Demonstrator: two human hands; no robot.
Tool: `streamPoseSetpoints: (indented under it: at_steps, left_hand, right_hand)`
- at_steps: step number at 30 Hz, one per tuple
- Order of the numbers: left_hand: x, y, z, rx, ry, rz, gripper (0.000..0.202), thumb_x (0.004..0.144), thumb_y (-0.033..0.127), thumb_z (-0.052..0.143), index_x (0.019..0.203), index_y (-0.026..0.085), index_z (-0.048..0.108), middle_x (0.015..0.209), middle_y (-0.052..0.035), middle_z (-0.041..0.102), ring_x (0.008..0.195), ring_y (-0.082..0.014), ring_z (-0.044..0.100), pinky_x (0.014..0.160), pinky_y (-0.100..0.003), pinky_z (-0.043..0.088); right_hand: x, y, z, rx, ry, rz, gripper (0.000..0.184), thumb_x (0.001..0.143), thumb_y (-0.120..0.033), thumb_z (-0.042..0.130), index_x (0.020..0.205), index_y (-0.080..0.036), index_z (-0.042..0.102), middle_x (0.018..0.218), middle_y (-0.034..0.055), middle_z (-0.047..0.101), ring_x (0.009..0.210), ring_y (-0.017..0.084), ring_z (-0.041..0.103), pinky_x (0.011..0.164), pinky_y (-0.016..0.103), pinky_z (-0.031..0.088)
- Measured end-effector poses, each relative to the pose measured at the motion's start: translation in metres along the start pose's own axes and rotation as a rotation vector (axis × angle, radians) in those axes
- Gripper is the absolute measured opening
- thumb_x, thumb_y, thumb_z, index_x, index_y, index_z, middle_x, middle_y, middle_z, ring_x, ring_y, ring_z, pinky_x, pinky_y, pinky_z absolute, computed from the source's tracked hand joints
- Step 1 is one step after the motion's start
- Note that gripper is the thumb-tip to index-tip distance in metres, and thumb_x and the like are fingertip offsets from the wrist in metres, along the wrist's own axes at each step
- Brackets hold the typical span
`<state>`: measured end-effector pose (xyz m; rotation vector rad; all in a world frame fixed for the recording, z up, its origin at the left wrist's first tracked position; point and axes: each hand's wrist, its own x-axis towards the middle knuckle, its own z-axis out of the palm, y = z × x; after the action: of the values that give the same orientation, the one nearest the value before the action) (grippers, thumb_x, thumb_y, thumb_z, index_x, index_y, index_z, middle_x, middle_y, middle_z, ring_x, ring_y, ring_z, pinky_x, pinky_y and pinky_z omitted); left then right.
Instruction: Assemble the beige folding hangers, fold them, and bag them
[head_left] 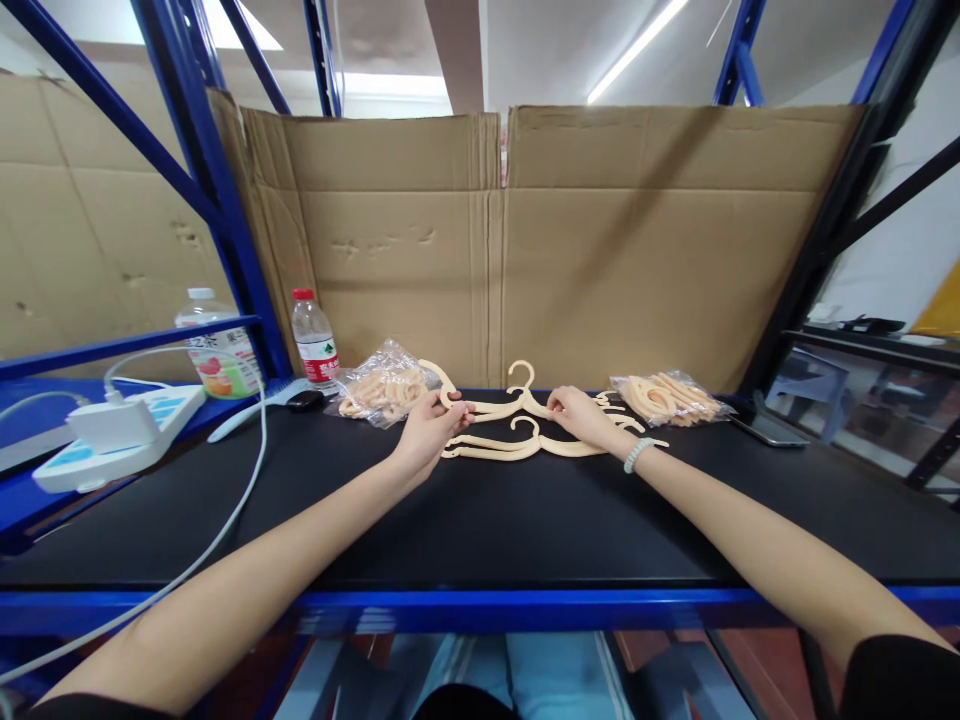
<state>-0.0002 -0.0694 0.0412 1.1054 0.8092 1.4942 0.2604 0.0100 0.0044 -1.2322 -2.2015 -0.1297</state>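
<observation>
Two beige clothes hangers lie one in front of the other on the black tabletop, with their hooks toward the back. My left hand [429,435] has its fingers closed around the left end of the rear hanger [495,409]. A curved beige piece [442,380] rises just behind those fingers; whether it joins that hanger I cannot tell. My right hand [583,416], with a beaded bracelet at the wrist, pinches the rear hanger's right arm close to its hook. Nearer to me lies the front hanger [499,451]. Several beige ends [628,424] show beyond my right wrist.
Clear bags of beige parts lie at left [386,388] and right [671,398]. Behind the left bag stands a red-capped bottle [315,340]. A phone [769,425] lies far right. A white cable [251,490] hangs from a power strip [120,440]. Cardboard [660,250] walls the back.
</observation>
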Motion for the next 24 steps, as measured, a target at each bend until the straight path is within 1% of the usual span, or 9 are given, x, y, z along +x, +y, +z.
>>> streamPoseSetpoints:
  at_steps: [2, 5, 7, 9, 11, 13, 15, 19, 24]
  left_hand:
    - [0.002, 0.001, 0.0, -0.025, 0.026, -0.004, 0.019, 0.074, 0.0, 0.062, 0.085, 0.011, 0.052, 0.07, -0.0033, 0.067, 0.059, -0.007, 0.062, 0.066, -0.019, 0.05]
    - [0.002, 0.003, 0.0, -0.069, 0.046, -0.016, 0.016, 0.073, -0.002, 0.062, 0.082, 0.009, 0.056, 0.071, -0.0052, 0.067, 0.06, -0.0065, 0.062, 0.068, -0.018, 0.05]
    - [0.002, 0.004, 0.0, -0.101, 0.051, -0.021, 0.014, 0.074, -0.002, 0.062, 0.08, 0.009, 0.057, 0.073, -0.0069, 0.068, 0.061, -0.0066, 0.062, 0.069, -0.018, 0.05]
    - [0.002, 0.004, 0.0, -0.126, 0.045, -0.031, 0.012, 0.074, -0.002, 0.063, 0.078, 0.008, 0.058, 0.075, -0.0082, 0.068, 0.063, -0.0072, 0.062, 0.07, -0.019, 0.05]
    - [0.002, 0.003, -0.001, -0.138, 0.02, -0.045, 0.01, 0.073, -0.001, 0.064, 0.074, 0.008, 0.059, 0.075, -0.0086, 0.067, 0.063, -0.0077, 0.061, 0.07, -0.019, 0.05]
    - [0.003, 0.001, -0.002, -0.135, -0.021, -0.055, 0.01, 0.073, 0.0, 0.065, 0.071, 0.008, 0.06, 0.071, -0.0068, 0.064, 0.063, -0.0082, 0.06, 0.07, -0.02, 0.05]
    - [0.004, -0.002, -0.003, -0.128, -0.053, -0.052, 0.01, 0.071, 0.003, 0.068, 0.07, 0.008, 0.06, 0.066, -0.0036, 0.061, 0.062, -0.0083, 0.059, 0.069, -0.02, 0.049]
    - [0.005, -0.005, -0.005, -0.117, -0.073, -0.034, 0.019, 0.066, 0.012, 0.076, 0.07, 0.012, 0.058, 0.063, 0.001, 0.057, 0.06, -0.0076, 0.057, 0.063, -0.02, 0.047]
    - [0.004, -0.007, -0.007, -0.048, -0.089, -0.054, 0.029, 0.061, 0.026, 0.082, 0.07, 0.012, 0.058, 0.067, 0.0012, 0.056, 0.06, -0.0066, 0.053, 0.059, -0.018, 0.044]
  right_hand:
    - [0.002, -0.001, -0.009, 0.025, 0.076, -0.019, 0.011, 0.08, -0.009, 0.058, 0.075, -0.017, 0.053, 0.077, 0.003, 0.057, 0.072, 0.017, 0.052, 0.067, 0.027, 0.04]
    - [0.003, -0.008, -0.031, 0.061, 0.219, -0.047, 0.011, 0.08, -0.012, 0.057, 0.074, -0.018, 0.05, 0.077, 0.0032, 0.055, 0.071, 0.017, 0.053, 0.067, 0.028, 0.042]
    - [0.002, -0.014, -0.048, 0.093, 0.259, -0.047, 0.008, 0.08, -0.015, 0.056, 0.076, -0.019, 0.051, 0.077, 0.0036, 0.056, 0.072, 0.018, 0.055, 0.068, 0.03, 0.044]
    - [-0.004, -0.019, -0.061, 0.144, 0.248, -0.04, 0.003, 0.081, -0.018, 0.054, 0.082, -0.019, 0.052, 0.079, 0.0041, 0.059, 0.073, 0.019, 0.058, 0.07, 0.031, 0.045]
    - [-0.014, -0.021, -0.07, 0.217, 0.227, -0.034, 0.008, 0.083, -0.022, 0.052, 0.09, -0.019, 0.054, 0.083, 0.0053, 0.063, 0.077, 0.02, 0.06, 0.072, 0.033, 0.047]
    - [-0.025, -0.021, -0.073, 0.294, 0.169, -0.031, 0.017, 0.085, -0.027, 0.05, 0.1, -0.019, 0.055, 0.086, 0.006, 0.064, 0.079, 0.021, 0.061, 0.072, 0.033, 0.048]
    - [-0.036, -0.019, -0.072, 0.339, 0.079, -0.034, 0.022, 0.088, -0.031, 0.048, 0.105, -0.019, 0.055, 0.083, 0.0053, 0.064, 0.073, 0.019, 0.06, 0.067, 0.031, 0.048]
    - [-0.046, -0.018, -0.069, 0.356, -0.067, -0.054, 0.025, 0.089, -0.037, 0.045, 0.093, -0.018, 0.059, 0.074, 0.0034, 0.061, 0.062, 0.016, 0.055, 0.058, 0.027, 0.045]
    - [-0.046, -0.026, -0.075, 0.345, -0.08, -0.055, 0.032, 0.091, -0.045, 0.045, 0.087, -0.016, 0.06, 0.07, 0.0023, 0.058, 0.059, 0.014, 0.048, 0.054, 0.025, 0.038]
